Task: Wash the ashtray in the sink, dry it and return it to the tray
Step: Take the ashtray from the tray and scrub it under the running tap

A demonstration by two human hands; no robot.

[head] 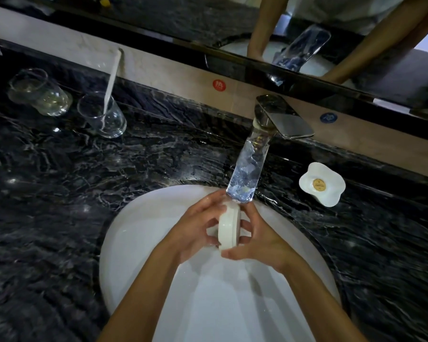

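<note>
In the head view, a white oval basin sink (143, 225) fills the lower middle of the frame, set into a black marble counter with white veins (59, 193); both forearms reach up into it from the bottom edge. At the upper left of the frame stand two clear glass tumblers: the left tumbler (38, 92) holds nothing that can be seen, and the right tumbler (104, 117) holds a white stick-like item (113, 77) leaning up against the pale wall strip, too blurred to name. At the right middle, a white flower-shaped ceramic dish (329, 193) sits on the counter with a small round gold-labelled item (319, 185) in it; its lettering is too small to read. On the pale strip under the mirror (307, 25) are a round red sticker (219, 85) and a round blue sticker (328, 117), each with a white mark that cannot be read. A clear glass spout with a chrome lever tap (277, 119) slopes down from the upper right of centre, water showing inside it. The round white ceramic ashtray (229, 229) is held on edge over the sink in the middle of the frame, just beneath the spout's mouth, its thick smooth rim facing the camera. The left hand (195, 233) clasps its left side with curled fingers, and the right hand (262, 238) clasps its right side, thumb below and fingers wrapped behind.
</note>
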